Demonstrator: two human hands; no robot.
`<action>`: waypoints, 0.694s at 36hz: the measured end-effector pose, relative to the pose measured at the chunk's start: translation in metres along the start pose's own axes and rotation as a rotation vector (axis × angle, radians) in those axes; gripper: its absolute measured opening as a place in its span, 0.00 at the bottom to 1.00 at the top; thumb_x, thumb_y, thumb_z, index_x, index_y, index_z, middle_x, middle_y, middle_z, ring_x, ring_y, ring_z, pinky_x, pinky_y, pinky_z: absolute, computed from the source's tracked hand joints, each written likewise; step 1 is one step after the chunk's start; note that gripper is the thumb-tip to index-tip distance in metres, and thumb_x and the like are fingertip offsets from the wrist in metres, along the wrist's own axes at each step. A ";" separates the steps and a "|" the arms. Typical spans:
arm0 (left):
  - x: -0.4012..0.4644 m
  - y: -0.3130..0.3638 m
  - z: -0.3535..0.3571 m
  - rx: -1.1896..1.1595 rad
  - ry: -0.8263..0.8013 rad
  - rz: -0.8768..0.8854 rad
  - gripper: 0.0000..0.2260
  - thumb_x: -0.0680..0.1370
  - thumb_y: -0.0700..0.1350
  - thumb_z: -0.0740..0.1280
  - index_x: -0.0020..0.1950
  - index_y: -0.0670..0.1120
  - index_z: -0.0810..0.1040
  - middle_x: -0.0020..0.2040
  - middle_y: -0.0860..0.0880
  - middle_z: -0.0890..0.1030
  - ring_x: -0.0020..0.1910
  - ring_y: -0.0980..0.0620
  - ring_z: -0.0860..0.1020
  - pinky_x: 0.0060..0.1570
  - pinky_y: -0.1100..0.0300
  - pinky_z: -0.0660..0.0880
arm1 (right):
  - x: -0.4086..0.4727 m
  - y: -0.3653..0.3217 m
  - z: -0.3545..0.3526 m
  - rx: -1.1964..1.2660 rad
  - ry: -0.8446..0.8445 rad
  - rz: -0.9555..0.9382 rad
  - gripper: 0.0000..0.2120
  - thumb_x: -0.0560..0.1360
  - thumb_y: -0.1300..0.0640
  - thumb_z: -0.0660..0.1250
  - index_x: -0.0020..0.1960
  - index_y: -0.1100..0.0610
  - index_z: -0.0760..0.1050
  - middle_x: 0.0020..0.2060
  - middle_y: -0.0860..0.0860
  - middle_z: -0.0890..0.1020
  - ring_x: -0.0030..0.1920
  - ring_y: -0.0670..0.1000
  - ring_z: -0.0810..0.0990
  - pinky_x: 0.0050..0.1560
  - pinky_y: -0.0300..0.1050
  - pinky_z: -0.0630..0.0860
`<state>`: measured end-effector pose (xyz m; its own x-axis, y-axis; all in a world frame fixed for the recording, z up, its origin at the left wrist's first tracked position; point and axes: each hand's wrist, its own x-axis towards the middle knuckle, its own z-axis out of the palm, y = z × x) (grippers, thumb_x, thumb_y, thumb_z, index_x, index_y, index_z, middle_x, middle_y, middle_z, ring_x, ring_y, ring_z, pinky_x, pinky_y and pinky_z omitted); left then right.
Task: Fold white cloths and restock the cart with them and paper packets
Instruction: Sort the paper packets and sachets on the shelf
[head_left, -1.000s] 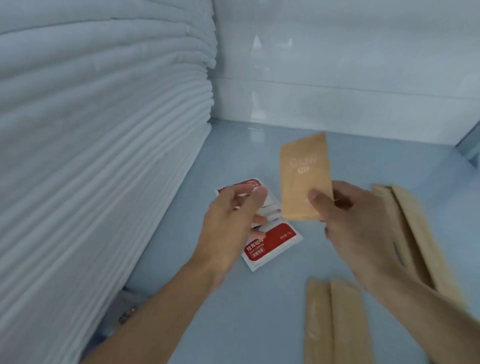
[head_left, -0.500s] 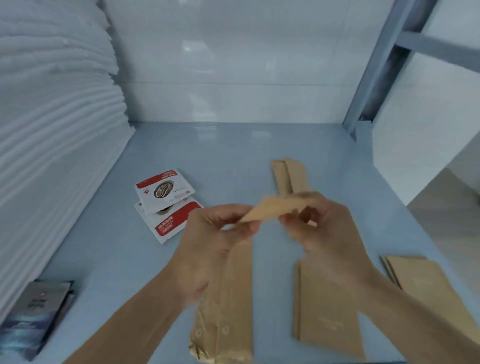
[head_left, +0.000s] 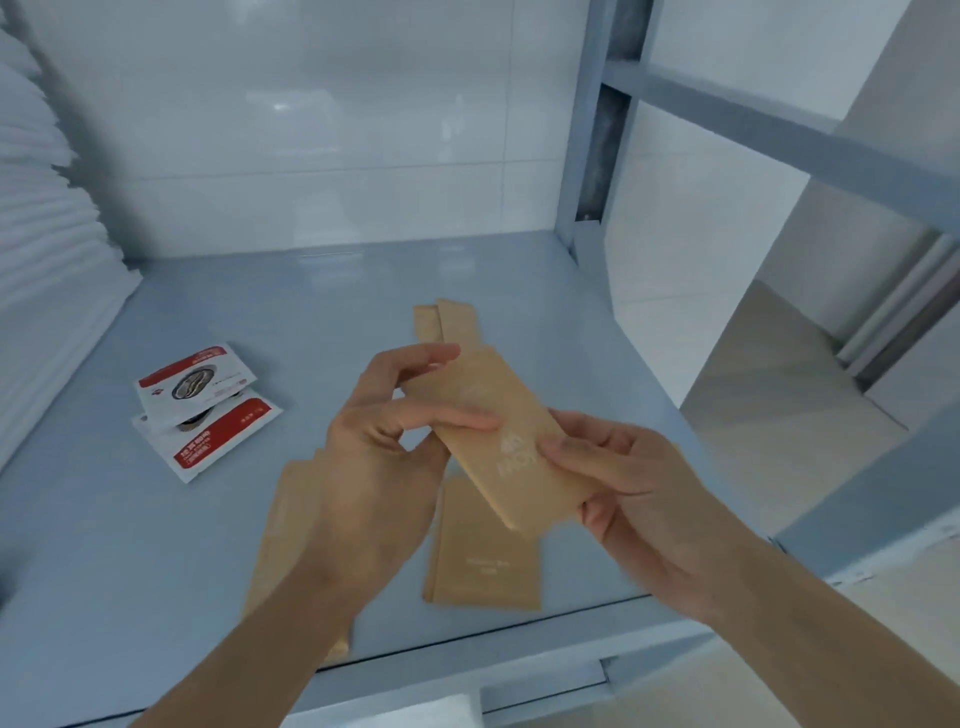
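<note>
The paper packet (head_left: 498, 436) is being held in the air above the pale blue shelf (head_left: 332, 291), slanted from upper left to lower right. It is a flat, long, tan rectangle of matte kraft paper, with a faint pale logo printed near the thumb of the right hand (head_left: 639, 493). Its lower end is being pinched between that thumb on top and the fingers (head_left: 592, 514) curled beneath. Its upper end is being gripped by the left hand (head_left: 384, 441), thumb laid across the face and fingers reaching behind the far edge. Below the fingers, more tan packets (head_left: 483, 551) are lying flat on the shelf. To the left of the fingers, two glossy red-and-white sachets (head_left: 202, 410) are overlapping, and beyond them a stack of folded white cloths (head_left: 47, 291) is showing soft ribbed edges.
</note>
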<state>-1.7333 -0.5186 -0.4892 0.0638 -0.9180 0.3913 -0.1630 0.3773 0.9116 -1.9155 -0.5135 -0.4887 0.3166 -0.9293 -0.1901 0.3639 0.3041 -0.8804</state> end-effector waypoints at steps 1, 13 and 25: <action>-0.002 0.002 0.007 -0.004 0.000 -0.021 0.19 0.72 0.24 0.69 0.46 0.48 0.86 0.60 0.50 0.79 0.58 0.54 0.79 0.54 0.66 0.76 | -0.003 0.002 -0.005 -0.075 0.032 0.002 0.17 0.70 0.59 0.71 0.57 0.63 0.82 0.51 0.58 0.86 0.46 0.50 0.84 0.45 0.38 0.80; -0.029 0.005 0.098 -0.081 -0.111 -0.403 0.22 0.75 0.37 0.72 0.63 0.58 0.78 0.51 0.61 0.83 0.47 0.59 0.83 0.47 0.65 0.77 | -0.050 -0.009 -0.080 -0.241 0.484 -0.046 0.08 0.75 0.60 0.72 0.54 0.58 0.83 0.46 0.52 0.87 0.49 0.53 0.86 0.48 0.44 0.82; -0.036 0.005 0.128 0.084 -0.057 -0.374 0.22 0.73 0.31 0.70 0.61 0.52 0.78 0.50 0.52 0.81 0.42 0.56 0.81 0.40 0.70 0.76 | -0.046 0.005 -0.095 -0.782 0.633 -0.163 0.12 0.78 0.58 0.68 0.61 0.51 0.77 0.44 0.48 0.76 0.42 0.45 0.75 0.47 0.35 0.70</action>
<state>-1.8627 -0.4996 -0.5145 0.0792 -0.9966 0.0242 -0.2195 0.0062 0.9756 -2.0112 -0.4893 -0.5260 -0.2897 -0.9564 -0.0377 -0.3849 0.1525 -0.9103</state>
